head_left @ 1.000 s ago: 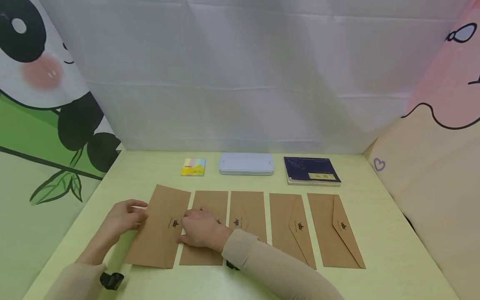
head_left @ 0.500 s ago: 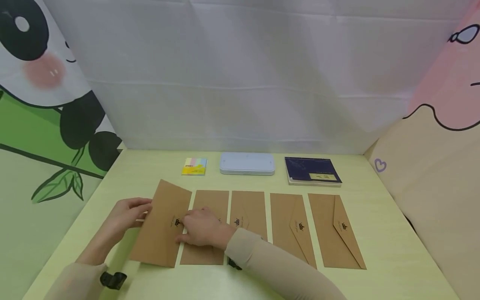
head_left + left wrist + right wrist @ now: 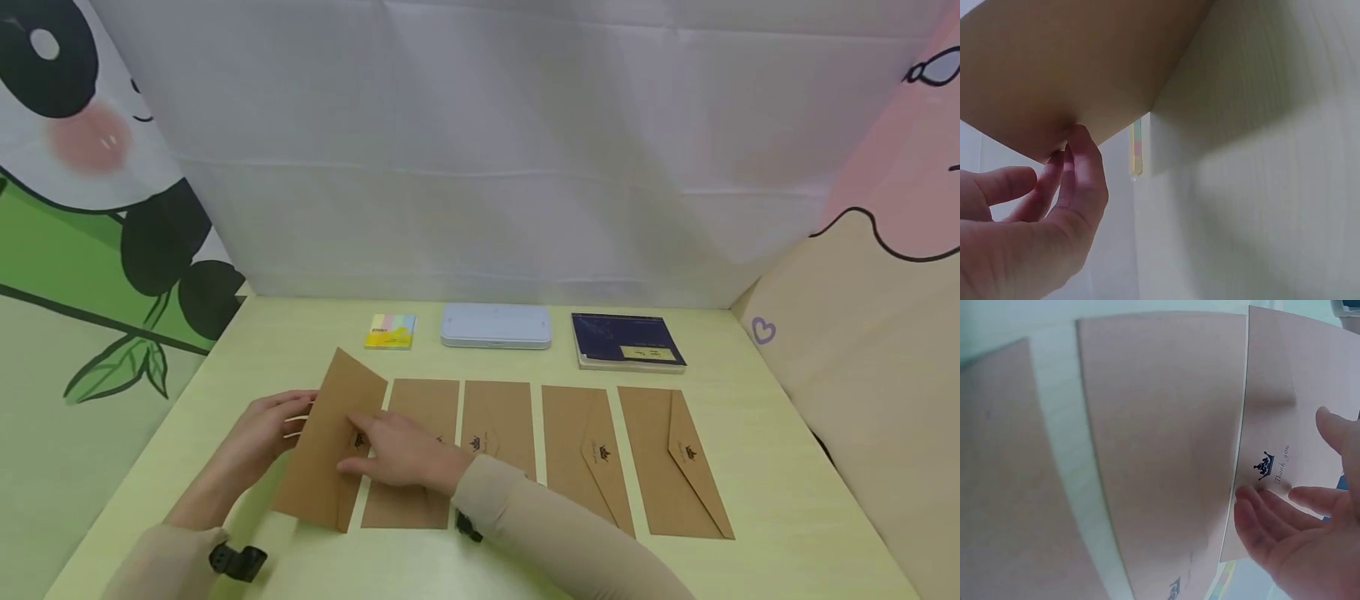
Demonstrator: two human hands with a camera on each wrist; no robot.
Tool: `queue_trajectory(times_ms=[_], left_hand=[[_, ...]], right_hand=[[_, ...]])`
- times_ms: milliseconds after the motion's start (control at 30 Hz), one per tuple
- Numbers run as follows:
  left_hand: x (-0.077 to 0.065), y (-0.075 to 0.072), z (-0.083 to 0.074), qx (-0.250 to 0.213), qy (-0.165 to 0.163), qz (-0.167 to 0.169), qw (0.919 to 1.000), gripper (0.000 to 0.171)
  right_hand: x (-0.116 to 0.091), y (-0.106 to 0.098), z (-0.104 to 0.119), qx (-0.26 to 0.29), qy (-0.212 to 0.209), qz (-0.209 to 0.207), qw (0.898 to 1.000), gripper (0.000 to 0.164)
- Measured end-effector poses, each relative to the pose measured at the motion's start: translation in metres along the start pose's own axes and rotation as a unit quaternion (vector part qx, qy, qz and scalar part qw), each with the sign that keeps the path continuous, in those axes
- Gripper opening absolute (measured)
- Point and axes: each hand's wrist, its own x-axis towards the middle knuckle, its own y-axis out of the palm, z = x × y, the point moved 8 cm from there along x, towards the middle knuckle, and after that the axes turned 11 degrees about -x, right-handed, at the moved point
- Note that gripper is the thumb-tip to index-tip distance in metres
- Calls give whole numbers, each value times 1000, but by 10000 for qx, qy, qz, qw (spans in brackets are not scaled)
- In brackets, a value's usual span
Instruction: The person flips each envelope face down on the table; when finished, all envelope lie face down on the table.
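Observation:
The leftmost brown kraft envelope (image 3: 326, 446) is tilted in the head view, its left side raised off the table. My left hand (image 3: 266, 437) is at that raised side. In the left wrist view its fingertips (image 3: 1079, 132) touch the envelope's underside, while the thumb stands apart. Over the envelope's right part lies my right hand (image 3: 401, 450), its fingers fairly straight. The right wrist view has its fingertips at the printed crown and "Thank you" on the envelope (image 3: 1272, 375), with the thumb held away.
Several more kraft envelopes stand in a row to the right, among them a middle one (image 3: 498, 417) and the rightmost (image 3: 648, 467). Behind them on the table (image 3: 780, 483) lie sticky notes (image 3: 390, 332), a pale flat case (image 3: 495, 326) and a dark blue notebook (image 3: 628, 340).
The envelope's left side has risen and swung rightward, and my left hand has moved right and slightly up with it. My right hand's fingers have spread a little farther left over the envelope.

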Motion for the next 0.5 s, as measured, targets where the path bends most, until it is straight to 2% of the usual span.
queue_trajectory(times_ms=[300, 500], left_hand=[[3, 10, 12, -510, -286, 326, 9978, 55], [9, 18, 19, -445, -414, 518, 9968, 54]], right_hand=[[-2, -1, -2, 710, 80, 27, 9974, 80], [-3, -7, -1, 1524, 59, -104, 9883, 77]])
